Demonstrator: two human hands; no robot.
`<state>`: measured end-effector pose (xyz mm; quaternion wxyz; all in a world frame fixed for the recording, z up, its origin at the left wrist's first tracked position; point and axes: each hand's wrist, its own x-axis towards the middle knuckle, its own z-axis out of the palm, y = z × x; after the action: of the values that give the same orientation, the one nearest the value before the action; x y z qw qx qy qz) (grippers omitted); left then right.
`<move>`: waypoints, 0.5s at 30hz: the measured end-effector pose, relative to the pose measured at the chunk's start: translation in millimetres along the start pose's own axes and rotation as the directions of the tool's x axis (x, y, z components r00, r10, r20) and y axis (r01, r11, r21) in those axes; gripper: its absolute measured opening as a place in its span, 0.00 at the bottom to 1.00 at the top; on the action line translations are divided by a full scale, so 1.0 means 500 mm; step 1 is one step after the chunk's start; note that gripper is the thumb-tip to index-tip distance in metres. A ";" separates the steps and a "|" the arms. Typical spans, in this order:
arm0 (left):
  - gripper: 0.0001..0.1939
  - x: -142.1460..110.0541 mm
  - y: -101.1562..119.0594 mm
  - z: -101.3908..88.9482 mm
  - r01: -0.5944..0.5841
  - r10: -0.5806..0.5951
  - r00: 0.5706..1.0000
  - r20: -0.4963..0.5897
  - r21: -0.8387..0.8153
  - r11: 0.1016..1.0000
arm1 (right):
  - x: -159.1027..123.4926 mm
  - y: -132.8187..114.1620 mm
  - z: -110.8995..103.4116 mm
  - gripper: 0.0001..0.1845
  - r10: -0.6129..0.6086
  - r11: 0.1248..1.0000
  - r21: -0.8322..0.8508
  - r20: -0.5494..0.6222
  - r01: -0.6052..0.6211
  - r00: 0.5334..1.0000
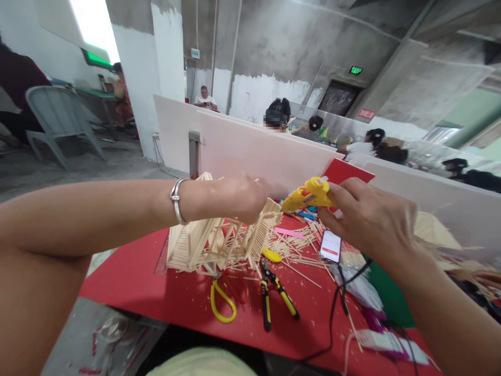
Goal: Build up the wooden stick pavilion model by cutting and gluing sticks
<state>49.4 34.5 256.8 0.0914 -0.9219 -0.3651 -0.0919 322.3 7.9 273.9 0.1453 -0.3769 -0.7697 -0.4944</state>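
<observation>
My right hand (362,214) grips a yellow hot glue gun (309,194), its nozzle pointing left and down near the right end of a model house (211,240) built of thin wooden sticks. Across the top of the model reaches my left hand (250,197), with a silver bangle on the wrist. Its fingers are turned away and blurred, so their hold does not show. The model stands on a red tabletop (156,292). In front of it lie yellow-handled scissors (223,303) and black-and-yellow pliers (276,297). Loose wooden sticks (297,248) are scattered to its right.
A phone (331,245) with a lit screen lies right of the sticks. A black cable (332,318) runs down past a white power strip (391,342). A white partition (242,141) stands behind the table, with several people beyond it. A grey chair (58,115) is at left.
</observation>
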 end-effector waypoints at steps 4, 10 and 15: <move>0.37 0.003 -0.005 0.011 -0.016 0.014 1.000 0.020 0.058 0.998 | -0.003 0.003 -0.003 0.17 0.005 1.000 -0.016 0.037 -0.004 0.999; 0.33 0.012 -0.009 0.027 0.009 -0.012 1.000 0.018 0.159 0.987 | -0.005 0.006 -0.003 0.17 -0.002 1.000 -0.016 0.020 0.002 1.000; 0.32 0.011 -0.006 0.017 0.023 -0.029 0.999 0.044 0.118 0.993 | 0.001 0.003 -0.008 0.15 -0.036 0.998 -0.044 -0.030 0.035 0.999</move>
<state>52.0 42.5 250.0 0.1360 -0.9119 -0.3840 -0.0502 322.2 5.0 277.1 0.1402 -0.3584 -0.7631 -0.5192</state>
